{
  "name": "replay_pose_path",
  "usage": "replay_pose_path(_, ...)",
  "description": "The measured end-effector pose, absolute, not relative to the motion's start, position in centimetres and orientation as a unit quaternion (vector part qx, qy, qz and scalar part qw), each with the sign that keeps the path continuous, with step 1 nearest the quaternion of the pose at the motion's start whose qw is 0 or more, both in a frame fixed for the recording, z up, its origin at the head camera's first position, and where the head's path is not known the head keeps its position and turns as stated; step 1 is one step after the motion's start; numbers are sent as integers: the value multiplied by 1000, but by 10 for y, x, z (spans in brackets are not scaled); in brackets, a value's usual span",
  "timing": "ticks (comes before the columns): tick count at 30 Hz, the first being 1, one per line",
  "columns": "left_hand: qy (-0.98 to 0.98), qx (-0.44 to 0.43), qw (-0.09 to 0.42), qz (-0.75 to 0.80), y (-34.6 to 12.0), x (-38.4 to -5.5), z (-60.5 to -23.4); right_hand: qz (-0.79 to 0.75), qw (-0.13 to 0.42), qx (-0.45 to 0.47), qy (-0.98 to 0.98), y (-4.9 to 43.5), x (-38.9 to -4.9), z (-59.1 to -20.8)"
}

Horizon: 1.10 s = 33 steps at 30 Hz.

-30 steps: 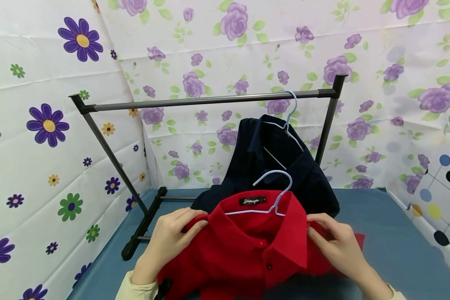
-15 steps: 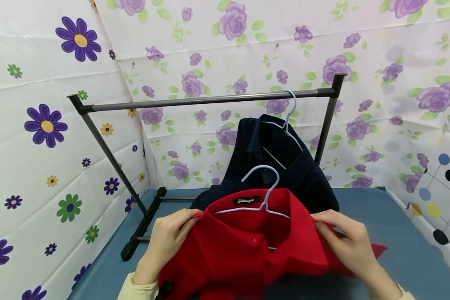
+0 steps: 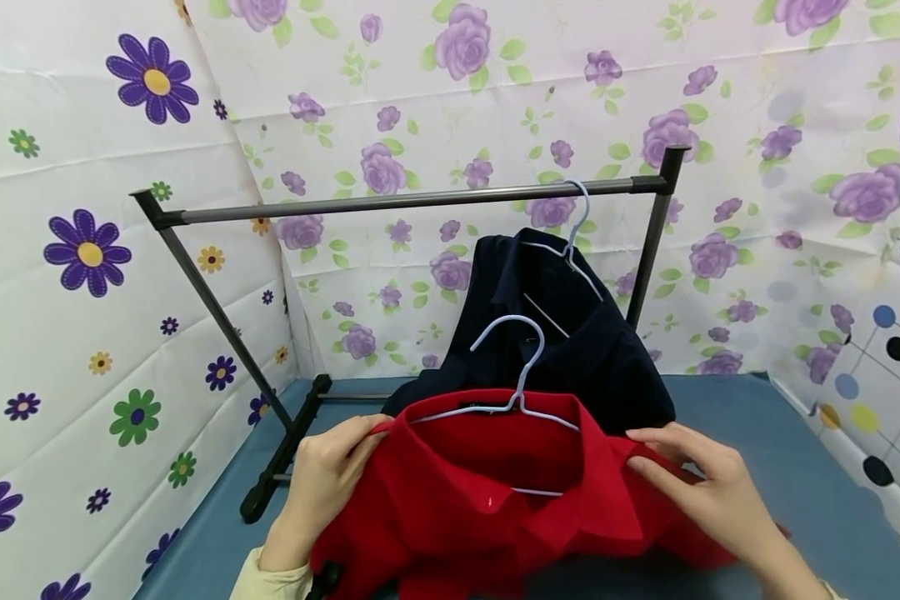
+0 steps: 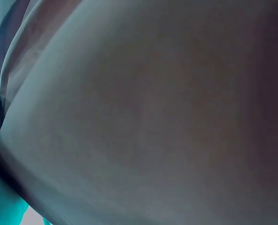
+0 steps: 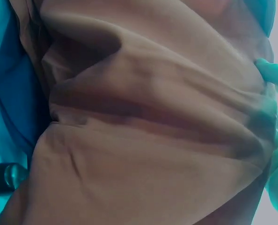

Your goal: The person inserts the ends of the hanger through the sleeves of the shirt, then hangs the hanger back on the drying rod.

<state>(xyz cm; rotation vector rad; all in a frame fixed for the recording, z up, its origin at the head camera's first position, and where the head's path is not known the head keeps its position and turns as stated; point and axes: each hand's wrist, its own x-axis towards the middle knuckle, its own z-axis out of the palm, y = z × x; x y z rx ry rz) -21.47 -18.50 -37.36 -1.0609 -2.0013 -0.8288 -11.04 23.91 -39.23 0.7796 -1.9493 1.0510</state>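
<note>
A red collared shirt (image 3: 450, 508) hangs spread between both hands in the head view, with a pale lavender hanger (image 3: 542, 342) inside its neck. The hanger's hook rises above the collar, free of the rack. My left hand (image 3: 324, 473) pinches the fabric at the left shoulder. The right hand (image 3: 708, 487) pinches the right shoulder between thumb and fingers. Shirt cloth (image 4: 139, 122) fills most of the left wrist view, hiding nearly all of that hand. In the right wrist view, fingers (image 5: 275, 72) hold the folded cloth at the right edge.
Behind the red shirt, a navy shirt (image 3: 487, 304) hangs by a similar hanger (image 3: 583, 208) near the right end of a dark metal rack (image 3: 390, 201). The rack stands on a blue-covered table (image 3: 780, 467), enclosed by flower-printed cloth walls (image 3: 412, 75).
The red shirt's hanger has shifted left and its hook upward. My right hand has moved to the right, pulling the shoulder outward. The collar label is now mostly hidden.
</note>
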Motion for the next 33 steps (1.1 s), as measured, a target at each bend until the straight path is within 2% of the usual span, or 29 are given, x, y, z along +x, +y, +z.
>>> replay_pose_path(5,-771,-414,359,-324,-184,-216,-374,420,411,332,-738,241,-109,-387)
replay_pose_path(10,-769,-416,360,-326,-181,-218,-375,411,441,321,-730,252,-112,-389)
replay_pose_path(13,-769,-414,359,-329,-180,-218,-375,415,440,334,-723,256,-110,-388)
replay_pose_path(18,-770,-403,360,-338,-180,-218,-377,494,372,390,-682,262,-107,-390)
replay_pose_path(21,-768,-400,364,-343,-181,-218,-379,481,371,348,-714,266,-107,-394)
replay_pose_path(25,-760,-407,365,-350,-180,-219,-384,390,370,243,-808,268,-107,-400)
replay_pose_path(28,-749,-425,370,-348,-178,-218,-390,367,318,222,-845,266,-105,-406)
replay_pose_path(33,-744,-440,364,-346,-174,-217,-399,368,241,253,-862,262,-106,-416)
